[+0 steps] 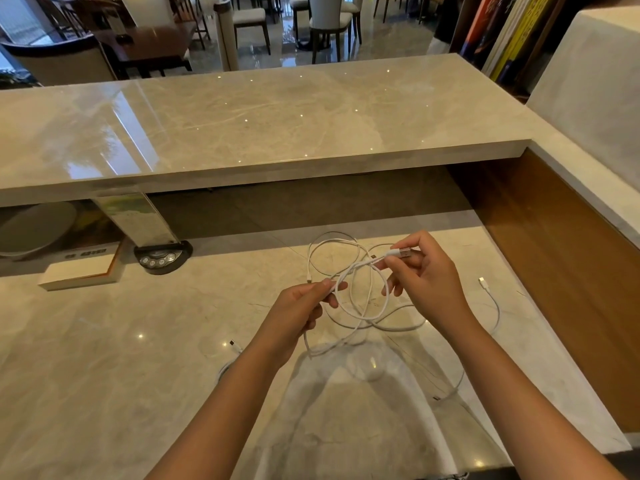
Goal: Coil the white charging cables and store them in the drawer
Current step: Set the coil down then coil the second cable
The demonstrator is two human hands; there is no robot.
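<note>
No drawer or other open container is visible; the white charging cables lie loose on the lower marble desk [138, 375]. The right hand [427, 277] pinches the USB plug [403, 253] of one white cable [360, 306] between thumb and fingers, raised above the desk. The left hand [299, 311] pinches the same cable further along, just left of the right hand, with irregular loops hanging between and below both hands. A second cable end [485, 284] lies on the desk to the right, near the wooden side panel [554, 271]. A third connector [235, 345] lies near the left forearm. At far left stand a white box [79, 271] and a round black button panel [162, 258]. A raised marble counter [242, 126] spans the far side.
</note>
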